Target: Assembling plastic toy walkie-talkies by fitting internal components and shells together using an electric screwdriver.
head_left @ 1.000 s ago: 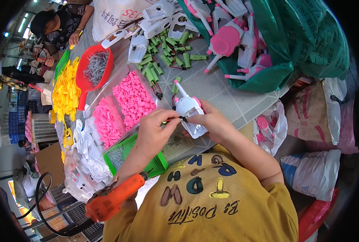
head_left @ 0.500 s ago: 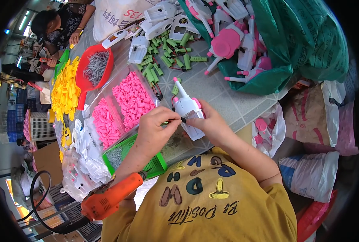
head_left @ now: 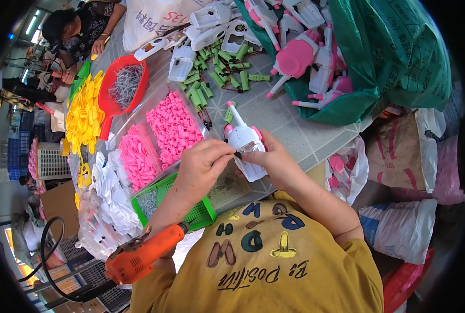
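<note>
My right hand [head_left: 274,159] is wrapped round a white plastic toy housing [head_left: 243,136] with a pink-tipped wand and an open rectangular compartment. My left hand [head_left: 205,164] pinches a small black plug [head_left: 237,155] on a thin wire at the edge of that compartment, close to my right thumb. Part of the wire is hidden by my fingers. Just beyond my left fingertips lies a green battery cell [head_left: 230,112]. More green cells with wires [head_left: 219,70] are heaped farther off, beside several white housings [head_left: 182,63].
A green bag [head_left: 371,68] of pink-and-white toys stands far right. At left are a clear box of pink parts [head_left: 172,130], a red scoop of screws [head_left: 123,86], yellow pieces [head_left: 85,112] and a green basket [head_left: 204,211]. An orange power driver [head_left: 144,253] hangs near my left arm. Another person [head_left: 89,28] sits far left.
My left fingers have shifted slightly at the plug, and less wire shows beside them. The toy housing stays in my right hand. The whole view has moved a little.
</note>
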Available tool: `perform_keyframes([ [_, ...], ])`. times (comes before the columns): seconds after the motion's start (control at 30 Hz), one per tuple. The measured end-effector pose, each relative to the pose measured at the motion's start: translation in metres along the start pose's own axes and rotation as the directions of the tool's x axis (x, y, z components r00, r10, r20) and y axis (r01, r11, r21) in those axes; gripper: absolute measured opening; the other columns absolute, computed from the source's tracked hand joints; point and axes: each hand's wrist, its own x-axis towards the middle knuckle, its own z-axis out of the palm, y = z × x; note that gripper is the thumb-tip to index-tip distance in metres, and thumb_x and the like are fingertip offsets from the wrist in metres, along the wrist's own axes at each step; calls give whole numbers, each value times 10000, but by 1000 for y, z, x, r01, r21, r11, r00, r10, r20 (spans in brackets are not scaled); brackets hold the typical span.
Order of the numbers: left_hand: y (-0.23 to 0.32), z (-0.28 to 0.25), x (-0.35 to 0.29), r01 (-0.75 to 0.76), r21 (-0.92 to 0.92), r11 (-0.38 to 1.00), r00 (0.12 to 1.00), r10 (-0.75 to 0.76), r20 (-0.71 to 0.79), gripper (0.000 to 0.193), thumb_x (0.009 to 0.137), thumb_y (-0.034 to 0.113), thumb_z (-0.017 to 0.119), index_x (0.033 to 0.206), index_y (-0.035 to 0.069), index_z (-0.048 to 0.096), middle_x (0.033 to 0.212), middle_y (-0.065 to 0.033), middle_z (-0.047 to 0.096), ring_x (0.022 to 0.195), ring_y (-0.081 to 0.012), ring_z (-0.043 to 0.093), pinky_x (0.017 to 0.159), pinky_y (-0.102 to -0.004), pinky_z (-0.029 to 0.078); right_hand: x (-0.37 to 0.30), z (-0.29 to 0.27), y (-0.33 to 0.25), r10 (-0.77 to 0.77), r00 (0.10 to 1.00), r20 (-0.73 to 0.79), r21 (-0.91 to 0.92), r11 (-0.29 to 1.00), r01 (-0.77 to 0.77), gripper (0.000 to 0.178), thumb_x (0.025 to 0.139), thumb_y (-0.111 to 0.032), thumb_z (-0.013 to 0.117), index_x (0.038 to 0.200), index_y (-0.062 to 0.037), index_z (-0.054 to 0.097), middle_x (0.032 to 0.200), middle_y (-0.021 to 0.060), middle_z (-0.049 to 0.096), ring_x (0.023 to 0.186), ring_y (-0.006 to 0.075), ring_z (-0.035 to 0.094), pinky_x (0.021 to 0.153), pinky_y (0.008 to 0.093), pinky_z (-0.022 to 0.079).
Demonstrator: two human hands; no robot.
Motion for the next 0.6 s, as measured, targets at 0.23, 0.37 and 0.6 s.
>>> perform_keyframes([
  [0.23, -2, -1, 0, -10, -6, 1000, 1000, 10, 2, 162, 851, -22, 732, 1011, -2, 731, 961, -133, 720, 866, -279, 717, 755, -347, 565, 3, -5, 0, 91, 995, 45, 84, 992, -95, 588, 872, 5, 683, 1417, -10, 463, 1178, 134, 648, 959, 270, 707, 792, 439, 646],
  [0.37, -4, -3, 0, -111, 101, 989, 993, 105, 60, 191, 833, -35, 718, 1018, 9, 702, 987, -132, 692, 906, -311, 683, 784, -380, 558, 4, -4, 6, 36, 999, 19, 18, 999, -37, 591, 862, 3, 694, 1409, -1, 473, 1174, 133, 651, 966, 259, 699, 797, 426, 637],
  [0.6, -2, -7, 4, -317, 210, 925, 942, 281, 183, 216, 802, -43, 703, 1008, 17, 687, 1010, -125, 664, 936, -319, 650, 804, -403, 549, 4, -2, 7, -26, 999, -40, -90, 996, 23, 588, 831, 8, 681, 1382, 39, 479, 1153, 167, 658, 934, 252, 700, 768, 381, 616],
])
